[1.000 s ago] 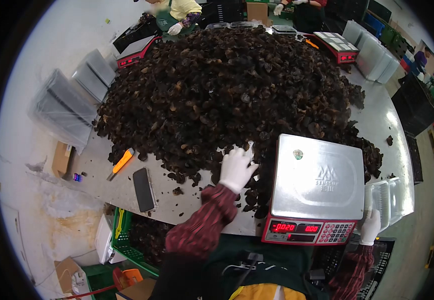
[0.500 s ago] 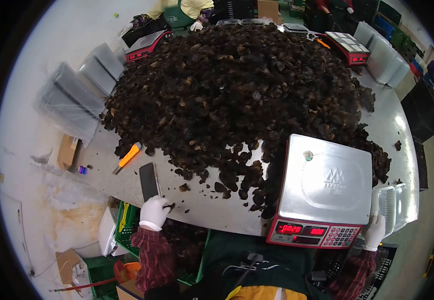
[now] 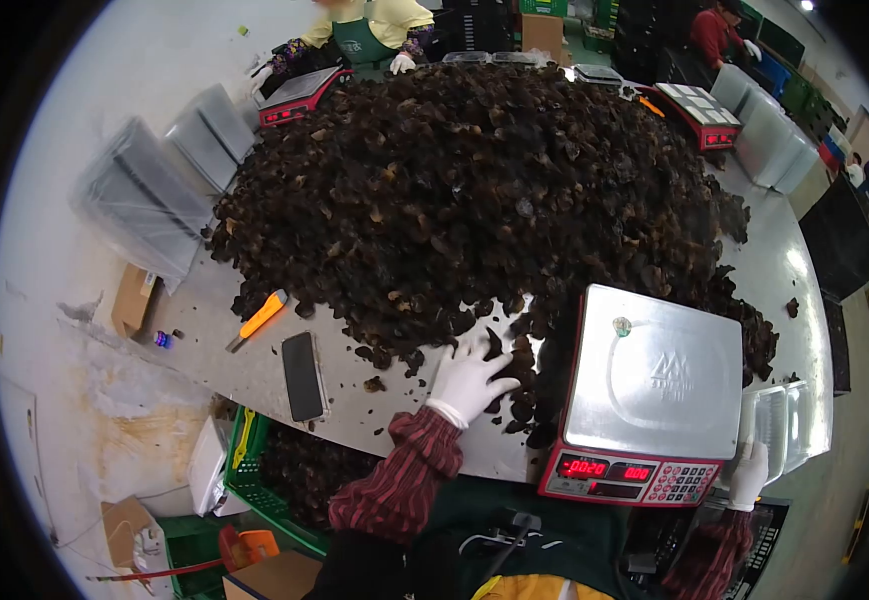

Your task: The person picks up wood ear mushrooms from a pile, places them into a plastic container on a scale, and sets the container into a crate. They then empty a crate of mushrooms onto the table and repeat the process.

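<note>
Fingers (image 3: 477,349) of our left hand (image 3: 470,378) are spread flat on the dark mushroom pile (image 3: 475,190) at its near edge, beside the scale (image 3: 655,380). Our right hand (image 3: 750,472) pinches a clear tray (image 3: 781,420) at the surface (image 3: 255,375) edge.

Shiny metal scale (image 3: 655,375), clear plastic tray (image 3: 783,425)

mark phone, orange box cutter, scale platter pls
phone (image 3: 304,375), head view, middle of dark screen
orange box cutter (image 3: 259,319), head view, orange handle
scale platter (image 3: 660,372), head view, bare steel centre
</note>
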`<state>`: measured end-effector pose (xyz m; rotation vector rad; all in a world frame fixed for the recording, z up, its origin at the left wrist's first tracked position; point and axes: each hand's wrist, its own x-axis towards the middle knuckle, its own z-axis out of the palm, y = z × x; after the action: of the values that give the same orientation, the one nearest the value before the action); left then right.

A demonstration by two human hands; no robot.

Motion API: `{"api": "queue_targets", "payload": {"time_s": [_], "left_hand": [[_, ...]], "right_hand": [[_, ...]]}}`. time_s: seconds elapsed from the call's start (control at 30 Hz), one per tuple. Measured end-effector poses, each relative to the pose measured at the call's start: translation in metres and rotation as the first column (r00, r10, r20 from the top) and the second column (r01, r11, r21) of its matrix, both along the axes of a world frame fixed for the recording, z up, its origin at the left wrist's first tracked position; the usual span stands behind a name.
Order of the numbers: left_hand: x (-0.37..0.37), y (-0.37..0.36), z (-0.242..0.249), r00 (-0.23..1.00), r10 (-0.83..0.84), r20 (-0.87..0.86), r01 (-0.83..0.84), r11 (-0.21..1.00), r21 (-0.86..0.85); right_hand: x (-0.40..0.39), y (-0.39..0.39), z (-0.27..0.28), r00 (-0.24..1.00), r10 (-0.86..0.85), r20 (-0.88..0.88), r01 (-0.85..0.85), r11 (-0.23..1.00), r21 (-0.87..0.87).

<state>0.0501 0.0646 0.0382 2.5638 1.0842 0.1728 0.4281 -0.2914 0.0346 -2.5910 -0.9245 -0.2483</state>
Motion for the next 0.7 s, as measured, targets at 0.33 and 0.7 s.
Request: {"api": "queue_targets", "payload": {"time_s": [0.33, 0.7], "left_hand": [[0.020, 0.127, 0.008, 0.948, 0.166, 0.271, -0.284, 0.825, 0.488], [0.010, 0.038, 0.018, 0.937, -0.209, 0.280, 0.180, 0.976, 0.126]], "right_hand": [[-0.007, 0.007, 0.003, 0.999, -0.039, 0.000, 0.039, 0.999, 0.033], [-0.003, 0.005, 0.003, 1.000, -0.020, 0.008, 0.020, 0.999, -0.034]]}}
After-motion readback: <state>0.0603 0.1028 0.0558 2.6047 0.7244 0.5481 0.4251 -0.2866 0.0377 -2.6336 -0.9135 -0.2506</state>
